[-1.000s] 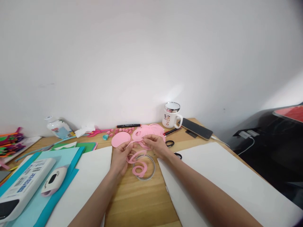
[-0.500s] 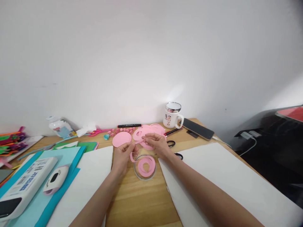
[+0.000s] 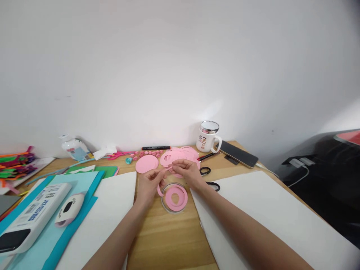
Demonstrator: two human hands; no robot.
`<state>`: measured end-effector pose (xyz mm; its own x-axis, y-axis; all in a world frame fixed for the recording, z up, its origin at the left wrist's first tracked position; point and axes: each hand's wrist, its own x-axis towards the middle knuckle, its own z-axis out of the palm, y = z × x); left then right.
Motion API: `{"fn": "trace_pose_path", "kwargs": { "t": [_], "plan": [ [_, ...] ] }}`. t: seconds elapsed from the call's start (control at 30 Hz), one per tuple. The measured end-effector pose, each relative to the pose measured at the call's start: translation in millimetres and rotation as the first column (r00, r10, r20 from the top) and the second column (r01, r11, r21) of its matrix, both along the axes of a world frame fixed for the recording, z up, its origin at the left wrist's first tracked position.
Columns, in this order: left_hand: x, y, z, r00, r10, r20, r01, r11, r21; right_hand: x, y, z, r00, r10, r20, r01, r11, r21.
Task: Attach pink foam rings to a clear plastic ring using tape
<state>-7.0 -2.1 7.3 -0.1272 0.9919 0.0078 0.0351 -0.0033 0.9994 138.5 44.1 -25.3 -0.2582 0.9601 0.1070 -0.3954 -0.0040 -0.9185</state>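
My left hand [image 3: 151, 181] and my right hand [image 3: 186, 172] meet above the wooden table, each pinching a narrow pink paper strip [image 3: 160, 190] near its end. From my left fingers the strip curves down to a pink paper coil [image 3: 176, 198], which rests in a round clear dish or ring [image 3: 165, 205]. Behind my hands lie a pink paper disc [image 3: 147, 164] and a pile of pink paper pieces [image 3: 185, 152]. Scissors with black handles [image 3: 213, 186] lie by my right wrist, their blades hidden.
White sheets [image 3: 270, 210] lie under my right arm, others on the left beneath blue paper [image 3: 81, 180] and a white box [image 3: 36, 217]. A mug [image 3: 206, 139], a phone [image 3: 237, 153], a black marker [image 3: 156, 148] and small pink rolls [image 3: 150, 153] stand or lie near the wall.
My fingertips have come closer together on the strip, and less of it shows between them. The whole view has shifted slightly; the coil and the other things stay in place.
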Motion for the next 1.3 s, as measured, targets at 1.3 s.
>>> {"fn": "trace_pose_path", "kwargs": {
  "t": [1.3],
  "plan": [
    [6.9,0.1,-9.6,0.987,-0.139,0.078,0.14,0.99,-0.01,7.6,-3.4,0.4,0.99,0.0,0.138,-0.006,0.999,0.046]
  ]
}}
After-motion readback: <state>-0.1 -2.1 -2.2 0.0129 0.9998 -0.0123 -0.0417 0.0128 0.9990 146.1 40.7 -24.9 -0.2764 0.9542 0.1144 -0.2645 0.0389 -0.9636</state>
